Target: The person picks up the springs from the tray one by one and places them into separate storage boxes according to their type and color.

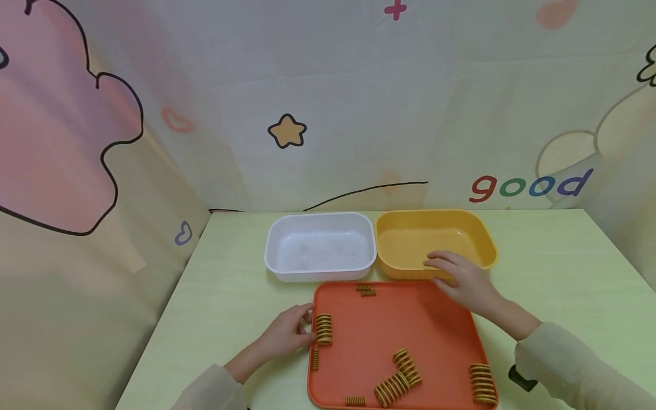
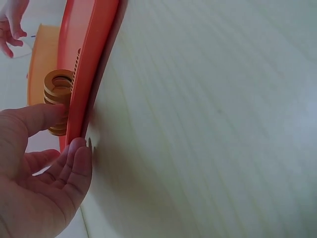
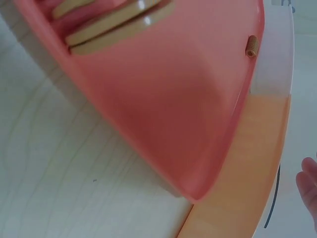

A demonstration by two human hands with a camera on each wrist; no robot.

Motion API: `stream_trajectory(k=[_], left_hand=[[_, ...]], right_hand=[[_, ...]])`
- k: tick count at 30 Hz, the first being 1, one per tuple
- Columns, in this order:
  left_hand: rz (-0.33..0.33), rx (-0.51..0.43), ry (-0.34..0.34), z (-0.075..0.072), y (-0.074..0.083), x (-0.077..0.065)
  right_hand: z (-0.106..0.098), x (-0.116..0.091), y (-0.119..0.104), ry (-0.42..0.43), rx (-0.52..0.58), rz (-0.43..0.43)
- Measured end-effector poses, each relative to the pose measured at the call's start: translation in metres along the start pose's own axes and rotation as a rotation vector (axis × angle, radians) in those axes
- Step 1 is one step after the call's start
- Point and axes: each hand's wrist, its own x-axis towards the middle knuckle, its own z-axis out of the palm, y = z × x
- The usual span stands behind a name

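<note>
My left hand (image 1: 289, 330) is at the left edge of an orange-red tray (image 1: 369, 336), fingers loosely bent. In the left wrist view its thumb (image 2: 44, 118) overlaps a large golden-brown coil spring (image 2: 58, 85), and the other fingertips sit at the tray's outer wall. That same large spring (image 1: 324, 329) stands along the tray's left rim in the head view. Relaxed and holding nothing, my right hand (image 1: 468, 283) hovers over the front rim of the yellow bin (image 1: 435, 219). In the right wrist view only some fingertips (image 3: 308, 181) show, at the right edge.
Two large springs (image 1: 392, 389) lie against each other low in the tray; another large spring (image 1: 483, 384) is at its right rim. Small springs lie near the back rim (image 1: 366, 283), left side and front. A white bin (image 1: 320, 276) stands beside the yellow one, behind the tray.
</note>
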Motion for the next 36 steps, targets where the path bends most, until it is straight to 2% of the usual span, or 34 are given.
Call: stream_trajectory(k=[5, 14, 19, 24, 26, 31, 36], left_hand=[[-0.010, 0.023, 0.031, 0.003, 0.001, 0.003], [-0.057, 0.064, 0.093, 0.005, 0.007, 0.009], [-0.134, 0.125, 0.115, 0.006, 0.014, 0.013], [-0.206, 0.134, 0.107, 0.007, 0.019, 0.016], [-0.202, 0.129, 0.111, 0.008, 0.018, 0.017], [-0.135, 0.116, 0.161, 0.010, 0.013, 0.016], [-0.114, 0.089, 0.193, 0.011, 0.010, 0.018]], right_hand=[[0.002, 0.001, -0.004, -0.033, 0.041, 0.007], [0.007, 0.001, -0.008, -0.108, 0.052, 0.052], [0.009, 0.002, -0.009, -0.121, 0.050, 0.058], [0.012, 0.003, -0.011, -0.119, 0.042, 0.059], [0.013, 0.003, -0.011, -0.117, 0.042, 0.059], [0.016, 0.003, -0.011, -0.118, 0.041, 0.046], [0.016, 0.004, -0.015, -0.161, 0.050, 0.075]])
